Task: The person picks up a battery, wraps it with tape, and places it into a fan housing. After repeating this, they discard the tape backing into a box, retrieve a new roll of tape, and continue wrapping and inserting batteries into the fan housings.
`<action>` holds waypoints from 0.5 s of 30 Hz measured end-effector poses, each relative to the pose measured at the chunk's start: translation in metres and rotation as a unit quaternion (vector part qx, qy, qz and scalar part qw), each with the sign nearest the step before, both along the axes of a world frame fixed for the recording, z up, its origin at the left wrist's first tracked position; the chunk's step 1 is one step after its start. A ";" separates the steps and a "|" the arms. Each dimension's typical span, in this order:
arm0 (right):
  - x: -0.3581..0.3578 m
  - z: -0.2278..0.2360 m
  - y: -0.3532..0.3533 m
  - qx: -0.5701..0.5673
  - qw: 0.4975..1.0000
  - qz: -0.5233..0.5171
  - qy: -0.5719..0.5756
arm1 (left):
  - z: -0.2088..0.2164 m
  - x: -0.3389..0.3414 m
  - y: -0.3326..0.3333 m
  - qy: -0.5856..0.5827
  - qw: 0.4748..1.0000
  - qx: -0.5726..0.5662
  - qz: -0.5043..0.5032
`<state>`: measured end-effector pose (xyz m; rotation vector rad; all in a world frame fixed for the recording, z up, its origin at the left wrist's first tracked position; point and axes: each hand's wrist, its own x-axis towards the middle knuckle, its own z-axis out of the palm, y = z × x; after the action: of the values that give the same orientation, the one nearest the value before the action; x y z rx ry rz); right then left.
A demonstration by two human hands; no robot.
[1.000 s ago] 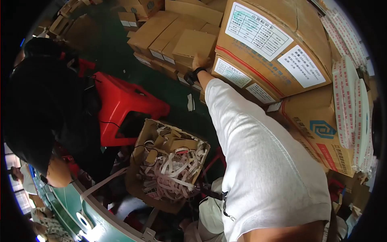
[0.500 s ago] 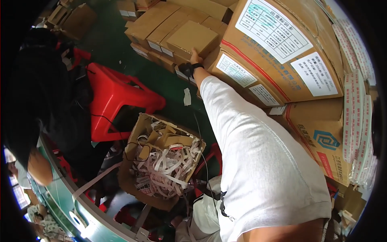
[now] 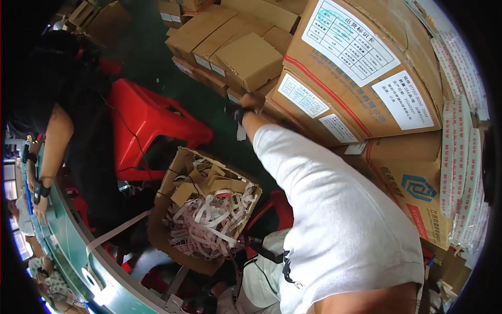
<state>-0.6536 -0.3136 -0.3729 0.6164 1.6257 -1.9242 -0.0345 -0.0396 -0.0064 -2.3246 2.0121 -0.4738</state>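
Note:
My right arm, in a white sleeve, stretches out to the stacked cartons. At its end my right hand, with a black band and device at the wrist, is dark and blurred, so its fingers cannot be made out. It hangs just below a small brown carton, apart from it, beside the left edge of a large labelled carton. That small carton lies tilted on top of several similar boxes. My left hand is not in view.
An open carton of paper strips and cardboard scraps stands below. Left of it is a red plastic stool. A person in black rests an arm on the green table. Bundles of white strips are at right.
My right hand has drawn back from the small carton's near side, down and slightly left. At left, the other person's forearm and hand have come into sight over the table.

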 end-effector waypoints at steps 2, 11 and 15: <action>0.016 -0.013 -0.001 -0.074 0.995 0.065 0.010 | 0.001 -0.007 -0.007 0.024 1.000 0.001 -0.004; -0.059 0.000 -0.026 -0.269 0.946 -0.086 -0.160 | 0.014 -0.016 -0.006 0.041 0.999 0.006 0.014; -0.012 0.008 -0.036 -0.327 0.927 -0.121 -0.135 | 0.004 -0.006 0.002 0.022 0.999 0.013 0.033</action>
<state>-0.6657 -0.3498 -0.3654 0.7714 0.6880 -2.2636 -0.0402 -0.0375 -0.0028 -2.3973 1.9403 -0.3953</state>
